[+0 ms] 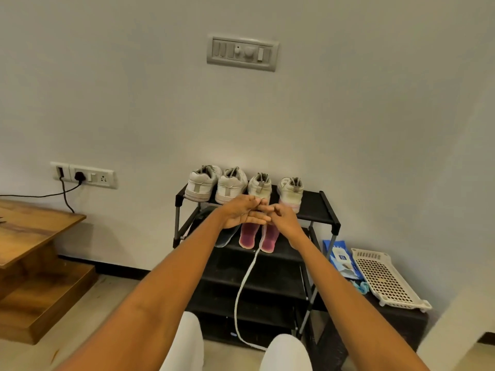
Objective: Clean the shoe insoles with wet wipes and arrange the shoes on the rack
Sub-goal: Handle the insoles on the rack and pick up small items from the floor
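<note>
Several white sneakers stand in a row on the top shelf of a black shoe rack (325, 210); the third one (259, 186) is right behind my hands. My left hand (242, 212) and my right hand (281, 219) meet in front of it, fingers pinched together on a white shoelace (242, 287) that hangs down to the floor. On the second shelf lie two pink insoles (247, 236) and a dark insole (226, 238), partly hidden by my hands.
A blue wet-wipes pack (341, 259) and a cream perforated tray (385, 281) sit on a dark stand right of the rack. A wooden table (34, 231) stands at left, with a plugged wall socket (80, 176) behind it. My white-trousered knees are below.
</note>
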The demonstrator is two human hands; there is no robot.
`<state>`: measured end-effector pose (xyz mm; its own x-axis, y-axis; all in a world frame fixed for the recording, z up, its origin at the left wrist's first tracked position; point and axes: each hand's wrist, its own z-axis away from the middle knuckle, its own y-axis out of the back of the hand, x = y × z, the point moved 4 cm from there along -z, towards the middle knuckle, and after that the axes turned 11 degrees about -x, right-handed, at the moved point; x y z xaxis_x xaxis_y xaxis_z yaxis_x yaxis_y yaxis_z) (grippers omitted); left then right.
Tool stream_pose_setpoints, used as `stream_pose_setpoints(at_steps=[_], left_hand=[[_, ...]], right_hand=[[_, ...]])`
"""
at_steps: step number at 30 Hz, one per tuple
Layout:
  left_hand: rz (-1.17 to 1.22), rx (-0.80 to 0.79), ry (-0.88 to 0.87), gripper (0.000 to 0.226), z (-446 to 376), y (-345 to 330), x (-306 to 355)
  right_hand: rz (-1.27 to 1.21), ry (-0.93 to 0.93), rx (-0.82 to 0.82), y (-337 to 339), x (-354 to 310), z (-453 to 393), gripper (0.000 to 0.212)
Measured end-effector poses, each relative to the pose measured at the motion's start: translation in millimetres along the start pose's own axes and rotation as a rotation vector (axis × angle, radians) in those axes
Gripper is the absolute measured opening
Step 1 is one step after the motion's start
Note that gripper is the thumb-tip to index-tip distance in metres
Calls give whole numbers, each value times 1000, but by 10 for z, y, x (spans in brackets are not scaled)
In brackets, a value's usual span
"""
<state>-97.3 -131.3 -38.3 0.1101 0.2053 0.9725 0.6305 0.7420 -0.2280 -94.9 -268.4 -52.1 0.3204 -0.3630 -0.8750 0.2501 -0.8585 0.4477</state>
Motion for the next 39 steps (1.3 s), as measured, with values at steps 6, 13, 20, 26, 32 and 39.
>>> stream_pose_setpoints(at_steps=[6, 13, 20, 26, 32, 39], left_hand=[[215, 29, -115, 34, -78, 100, -97], [-8, -120, 15, 46, 9, 135, -106], [-282, 16, 70, 28, -114, 225, -26], [-95, 67, 14, 37, -163, 323, -164], [140, 129, -113, 34, -193, 264, -93], [181, 296, -338, 30, -219, 355, -275]], right_hand=[[-629, 11, -57, -144, 50, -28, 29], [-497, -9, -181, -55, -48, -172, 34], [17, 14, -119, 60, -127, -303, 24], [328, 169, -91, 76, -307, -397, 26], [148, 79, 22, 57, -186, -421, 17], [92, -75, -181, -215, 170, -227, 20]])
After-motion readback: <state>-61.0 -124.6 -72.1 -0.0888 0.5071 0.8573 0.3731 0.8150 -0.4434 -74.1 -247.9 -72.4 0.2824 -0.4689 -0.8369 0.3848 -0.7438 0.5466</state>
